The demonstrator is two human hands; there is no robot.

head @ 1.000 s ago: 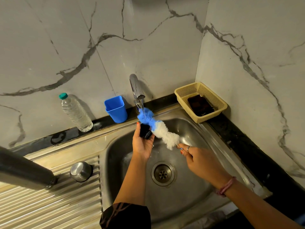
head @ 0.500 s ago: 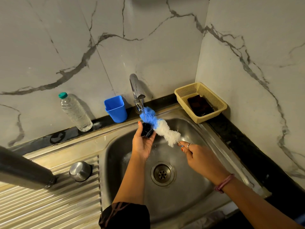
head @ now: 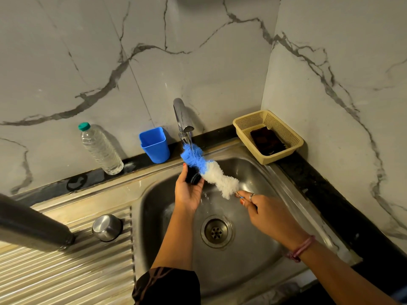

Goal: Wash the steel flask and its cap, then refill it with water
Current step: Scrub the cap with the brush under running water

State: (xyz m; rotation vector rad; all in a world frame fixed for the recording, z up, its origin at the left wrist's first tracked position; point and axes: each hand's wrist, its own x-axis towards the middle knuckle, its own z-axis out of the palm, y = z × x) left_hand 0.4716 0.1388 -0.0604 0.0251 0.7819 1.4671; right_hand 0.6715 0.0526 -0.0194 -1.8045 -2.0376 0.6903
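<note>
My left hand (head: 189, 193) holds a small black inner cap (head: 192, 176) over the sink, under a thin stream from the tap (head: 182, 116). My right hand (head: 266, 211) grips the thin handle of a blue and white bottle brush (head: 211, 170), whose blue tip lies against the cap under the water. The steel flask (head: 33, 225) lies at the left on the ribbed drainboard, close to the camera. Its steel outer cap (head: 107, 227) stands on the drainboard beside the basin.
The steel sink basin (head: 253, 256) has a round drain (head: 217, 231). On the back ledge stand a clear plastic bottle (head: 100, 149) and a blue cup (head: 156, 144). A beige basket (head: 267, 135) with a dark item sits in the right corner by the marble walls.
The brush has shifted slightly against the cap under the running water. My hands stay at about the same place over the basin.
</note>
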